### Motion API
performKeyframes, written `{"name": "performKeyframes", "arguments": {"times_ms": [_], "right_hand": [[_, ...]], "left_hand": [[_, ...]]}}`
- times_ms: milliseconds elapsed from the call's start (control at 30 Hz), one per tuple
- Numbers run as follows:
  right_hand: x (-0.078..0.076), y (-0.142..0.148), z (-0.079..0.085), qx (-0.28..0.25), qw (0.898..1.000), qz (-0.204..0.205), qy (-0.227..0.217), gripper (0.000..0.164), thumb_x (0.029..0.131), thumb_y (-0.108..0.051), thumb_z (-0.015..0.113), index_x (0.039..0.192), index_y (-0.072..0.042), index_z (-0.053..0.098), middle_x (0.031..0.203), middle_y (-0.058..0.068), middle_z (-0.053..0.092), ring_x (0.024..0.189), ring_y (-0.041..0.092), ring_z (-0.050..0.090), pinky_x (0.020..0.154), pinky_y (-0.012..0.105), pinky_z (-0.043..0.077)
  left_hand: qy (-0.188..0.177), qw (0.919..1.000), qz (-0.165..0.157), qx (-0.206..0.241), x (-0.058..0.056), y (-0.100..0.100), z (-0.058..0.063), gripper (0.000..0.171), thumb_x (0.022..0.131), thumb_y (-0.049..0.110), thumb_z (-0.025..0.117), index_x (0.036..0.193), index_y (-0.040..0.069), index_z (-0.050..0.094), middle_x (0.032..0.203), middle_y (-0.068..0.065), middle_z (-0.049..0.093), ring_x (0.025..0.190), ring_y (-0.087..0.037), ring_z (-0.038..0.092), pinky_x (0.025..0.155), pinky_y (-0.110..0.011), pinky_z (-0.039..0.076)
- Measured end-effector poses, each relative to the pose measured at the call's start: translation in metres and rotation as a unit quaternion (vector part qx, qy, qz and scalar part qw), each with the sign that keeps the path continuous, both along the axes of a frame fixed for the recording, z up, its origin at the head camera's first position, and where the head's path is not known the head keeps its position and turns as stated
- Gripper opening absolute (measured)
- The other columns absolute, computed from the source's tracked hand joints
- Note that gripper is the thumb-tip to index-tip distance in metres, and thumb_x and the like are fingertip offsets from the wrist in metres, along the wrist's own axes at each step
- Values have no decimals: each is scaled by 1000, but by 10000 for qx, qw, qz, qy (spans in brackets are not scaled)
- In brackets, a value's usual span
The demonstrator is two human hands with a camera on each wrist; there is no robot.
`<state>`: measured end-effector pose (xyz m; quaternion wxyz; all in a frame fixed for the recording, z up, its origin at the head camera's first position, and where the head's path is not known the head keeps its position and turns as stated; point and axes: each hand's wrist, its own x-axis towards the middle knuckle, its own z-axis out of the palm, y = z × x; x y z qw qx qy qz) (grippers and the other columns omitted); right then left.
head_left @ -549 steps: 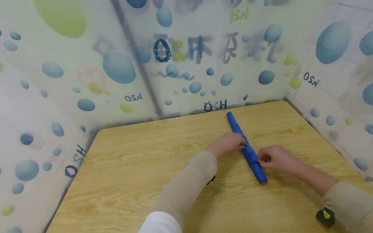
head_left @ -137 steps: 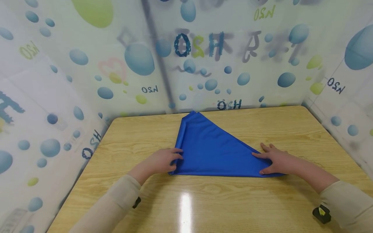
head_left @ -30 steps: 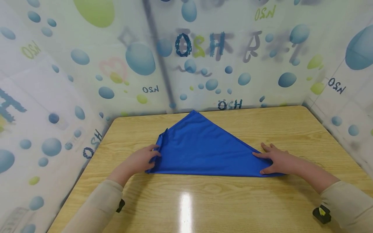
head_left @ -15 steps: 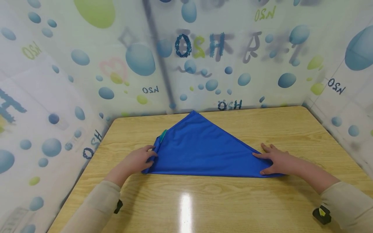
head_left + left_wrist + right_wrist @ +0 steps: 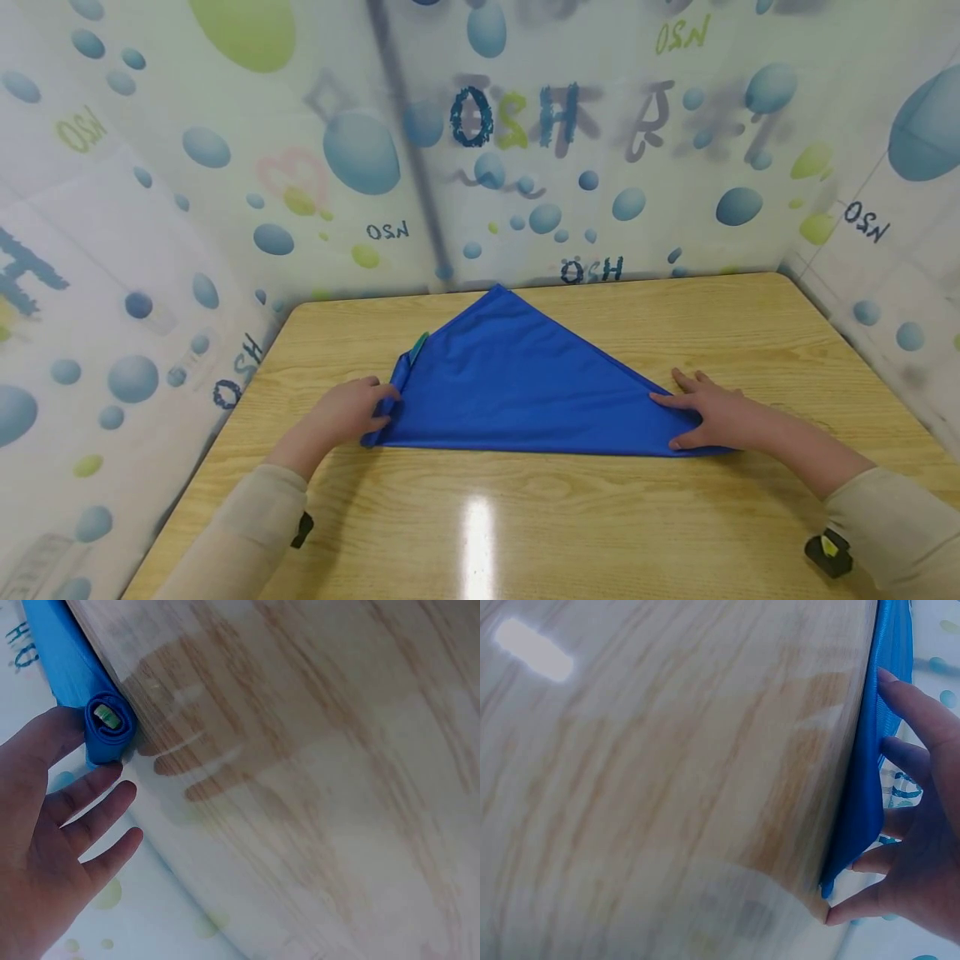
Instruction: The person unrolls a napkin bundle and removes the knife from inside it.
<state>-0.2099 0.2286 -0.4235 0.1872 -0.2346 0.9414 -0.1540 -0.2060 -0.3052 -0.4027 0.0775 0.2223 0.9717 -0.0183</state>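
Observation:
A blue cloth (image 5: 525, 392) lies spread in a rough triangle on the table, its peak at the far edge and its left side wound into a roll (image 5: 400, 373). My left hand (image 5: 341, 417) holds that roll, thumb on one side and index finger on the other in the left wrist view; the other fingers are spread. At the roll's end there, a small green-white thing (image 5: 107, 716) shows in the core. A teal strip (image 5: 418, 347) peeks out at the roll's far end. My right hand (image 5: 723, 417), fingers spread, rests on the cloth's right corner.
The wood-grain table (image 5: 570, 525) has a bright reflection near its front. A patterned curtain (image 5: 600, 167) with blue and green spots rises behind the table and along both sides. A dark device (image 5: 828, 552) sits at the right wrist.
Earlier the cloth was one long tight roll. Since then it has been unrolled leftward; over the last second my left hand and the roll shifted slightly left, and teal appeared. My right hand stays put.

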Motion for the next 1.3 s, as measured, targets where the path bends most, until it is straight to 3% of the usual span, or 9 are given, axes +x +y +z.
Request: {"name": "performKeyframes", "arguments": {"times_ms": [367, 567, 800, 1100, 1300], "right_hand": [[1, 0, 0, 30, 10000, 1, -18, 86, 76, -55, 76, 143, -8, 50, 149, 37, 20, 132, 65, 10, 85, 86, 12], [1, 0, 0, 15, 10000, 10, -42, 86, 76, -55, 76, 143, -8, 50, 149, 38, 20, 131, 65, 10, 85, 86, 12], [-1, 1, -2, 9, 10000, -2, -48, 86, 76, -56, 76, 143, -9, 50, 150, 37, 19, 132, 65, 9, 85, 86, 12], [-2, 3, -5, 22, 10000, 13, 10, 87, 75, -57, 76, 143, -9, 50, 149, 37, 20, 131, 65, 10, 84, 86, 14], [-2, 2, -4, 30, 10000, 6, 8, 87, 75, -57, 76, 143, -9, 50, 149, 38, 20, 131, 65, 10, 85, 86, 13]], "left_hand": [[-447, 9983, 342, 116, 0, -8, -1, 31, 90, 13, 65, 122, 11, 65, 102, -9, 60, 75, -16, 54, 67, -37, 48], [-343, 9983, 430, 201, -2, -17, -7, 29, 91, 12, 63, 120, 12, 65, 104, -11, 61, 76, -18, 57, 68, -39, 49], [-212, 9989, 406, 114, -3, -21, -6, 27, 90, 23, 71, 115, 14, 65, 98, -8, 61, 82, -23, 62, 72, -43, 52], [-306, 9981, 505, 151, -3, -26, -4, 28, 90, 12, 66, 119, 13, 65, 104, -12, 63, 84, -23, 62, 72, -43, 51], [-338, 9969, 642, 288, -3, -34, -5, 30, 92, 8, 60, 121, 12, 64, 108, -15, 63, 75, -19, 55, 65, -38, 46]]}}
